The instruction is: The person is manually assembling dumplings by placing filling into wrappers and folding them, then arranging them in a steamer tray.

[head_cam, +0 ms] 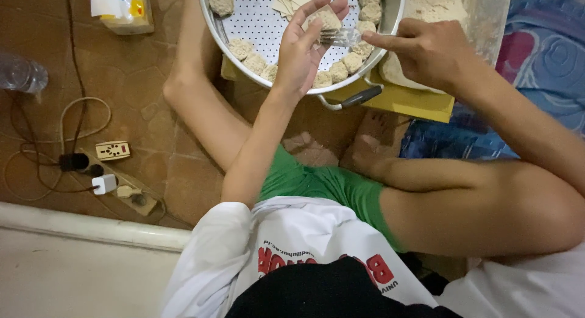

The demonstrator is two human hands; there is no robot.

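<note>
My left hand (304, 46) cups a dough wrapper (325, 18); right hand (429, 50) holds fork (340, 37) against it, over perforated steamer tray (262, 22) ringed with dumplings (255, 63).

Brown stone-tile floor (140, 80) with pale joints. A white ledge (91, 229) runs along its lower left edge. On the floor lie a power strip (122, 187) with a white plug (105, 184), loose cables (73, 129) and a clear bottle (21, 74). A blue patterned cloth (542, 56) covers the right side.
</note>
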